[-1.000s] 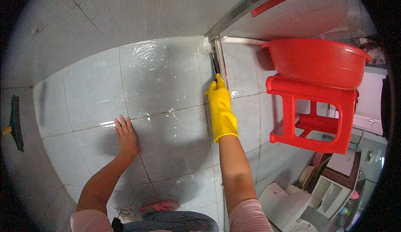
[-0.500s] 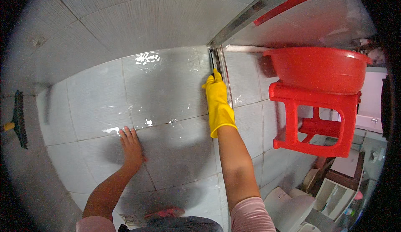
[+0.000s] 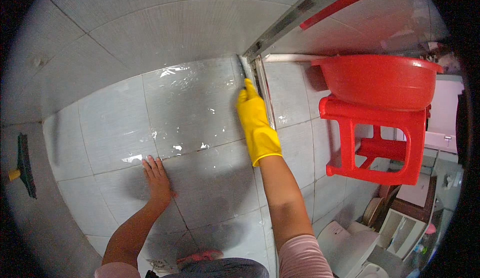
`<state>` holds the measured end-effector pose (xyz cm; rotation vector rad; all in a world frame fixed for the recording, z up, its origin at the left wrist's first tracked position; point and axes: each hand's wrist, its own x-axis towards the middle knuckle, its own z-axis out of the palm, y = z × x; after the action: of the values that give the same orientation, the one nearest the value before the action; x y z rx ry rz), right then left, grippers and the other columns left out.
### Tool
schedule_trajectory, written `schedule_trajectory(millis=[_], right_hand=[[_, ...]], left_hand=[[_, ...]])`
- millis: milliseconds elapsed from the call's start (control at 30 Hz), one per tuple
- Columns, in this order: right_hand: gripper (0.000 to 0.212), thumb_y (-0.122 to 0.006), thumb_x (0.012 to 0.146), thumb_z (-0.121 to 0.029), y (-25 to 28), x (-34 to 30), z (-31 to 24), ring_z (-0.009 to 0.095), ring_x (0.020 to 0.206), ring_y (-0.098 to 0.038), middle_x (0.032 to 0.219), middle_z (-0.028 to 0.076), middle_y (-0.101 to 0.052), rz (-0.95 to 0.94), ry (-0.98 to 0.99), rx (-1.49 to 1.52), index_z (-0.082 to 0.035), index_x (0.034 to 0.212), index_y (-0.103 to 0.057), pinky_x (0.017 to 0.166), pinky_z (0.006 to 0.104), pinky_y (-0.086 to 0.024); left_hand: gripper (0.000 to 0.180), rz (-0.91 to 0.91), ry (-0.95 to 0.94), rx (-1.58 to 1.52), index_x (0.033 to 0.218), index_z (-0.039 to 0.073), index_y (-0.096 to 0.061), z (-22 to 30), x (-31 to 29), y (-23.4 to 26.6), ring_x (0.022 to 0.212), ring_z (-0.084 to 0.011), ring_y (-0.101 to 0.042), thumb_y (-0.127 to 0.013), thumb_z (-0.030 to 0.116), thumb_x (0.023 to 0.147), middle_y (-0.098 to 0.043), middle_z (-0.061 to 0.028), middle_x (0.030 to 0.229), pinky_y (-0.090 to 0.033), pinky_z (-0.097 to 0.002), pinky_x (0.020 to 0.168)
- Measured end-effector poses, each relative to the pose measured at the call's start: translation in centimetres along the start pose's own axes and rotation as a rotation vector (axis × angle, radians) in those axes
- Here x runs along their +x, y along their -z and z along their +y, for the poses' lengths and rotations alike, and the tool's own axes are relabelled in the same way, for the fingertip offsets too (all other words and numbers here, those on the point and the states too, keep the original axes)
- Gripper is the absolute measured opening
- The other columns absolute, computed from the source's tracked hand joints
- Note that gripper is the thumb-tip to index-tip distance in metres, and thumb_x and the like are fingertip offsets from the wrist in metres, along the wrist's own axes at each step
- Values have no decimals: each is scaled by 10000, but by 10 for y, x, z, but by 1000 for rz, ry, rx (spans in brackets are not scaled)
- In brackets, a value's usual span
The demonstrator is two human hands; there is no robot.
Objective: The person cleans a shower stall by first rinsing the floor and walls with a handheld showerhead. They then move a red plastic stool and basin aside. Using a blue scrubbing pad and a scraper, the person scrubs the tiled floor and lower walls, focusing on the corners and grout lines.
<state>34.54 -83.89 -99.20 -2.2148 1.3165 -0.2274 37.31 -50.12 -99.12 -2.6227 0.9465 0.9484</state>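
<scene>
My right hand [image 3: 251, 113], in a yellow rubber glove, is closed around a slim dark tool [image 3: 241, 67]; its kind is unclear because the glove hides most of it. The tool's tip points into the corner where the floor meets the wall, just left of the metal door track [image 3: 265, 93]. My bare left hand [image 3: 159, 182] lies flat on the wet grey floor tiles [image 3: 200, 110], fingers spread. Water glints on the tiles between both hands.
On the right a red basin [image 3: 380, 83] rests on a red plastic stool [image 3: 372, 143]. A dark-bristled floor brush [image 3: 25, 165] with a yellow socket is at the far left. A floor drain [image 3: 160, 266] and pink footwear [image 3: 200, 256] are near my legs. A metal frame [image 3: 295, 20] edges the wall.
My right hand has shifted slightly left with the tool, away from the metal track and onto the tile edge beside it. My left hand stays planted on the floor.
</scene>
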Motion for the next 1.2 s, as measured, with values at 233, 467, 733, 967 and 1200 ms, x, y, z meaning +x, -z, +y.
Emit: schedule_trajectory(millis=[233, 467, 733, 967, 1200], right_hand=[[385, -485, 880, -246, -4, -55, 27, 144, 595, -540, 663, 82, -577, -220, -217, 303, -182, 1259, -463, 592, 285, -452], [293, -487, 900, -291, -28, -96, 37, 111, 519, -378, 594, -6, -447, -164, -182, 313, -68, 1057, -593, 458, 249, -344], [208, -475, 909, -255, -39, -178, 78, 70, 521, -368, 610, -29, -398, -239, -377, 944, -94, 989, -581, 452, 214, -313], [260, -467, 907, -320, 0, -189, 62, 69, 560, -353, 627, -22, -399, -460, -728, 1235, -96, 882, -595, 497, 208, -279], [319, -478, 897, -227, 0, -281, 119, 64, 508, -354, 606, -38, -414, 62, -282, 631, -117, 1192, -526, 491, 194, -323]], left_hand=[[1334, -21, 36, -41, 1330, -101, -73, 0, 2, -7, 1281, -490, -6, -852, 393, 366, 15, -311, 1389, -139, -525, 1040], [1366, -11, 49, 10, 1340, -80, -43, 6, 3, -6, 1286, -481, -1, -865, 374, 348, 11, -291, 1398, -131, -522, 1044], [1392, 106, -38, -109, 1337, -80, -45, -8, 5, -24, 1291, -472, -15, -886, 284, 289, 23, -285, 1403, -135, -520, 1044], [1405, 55, 44, -32, 1343, -65, -32, 3, 1, -17, 1297, -455, -25, -888, 281, 284, 16, -280, 1405, -155, -514, 1036], [1427, 50, 105, -16, 1351, -48, -8, -3, -4, -20, 1306, -434, -1, -888, 345, 299, 22, -255, 1417, -143, -492, 1049]])
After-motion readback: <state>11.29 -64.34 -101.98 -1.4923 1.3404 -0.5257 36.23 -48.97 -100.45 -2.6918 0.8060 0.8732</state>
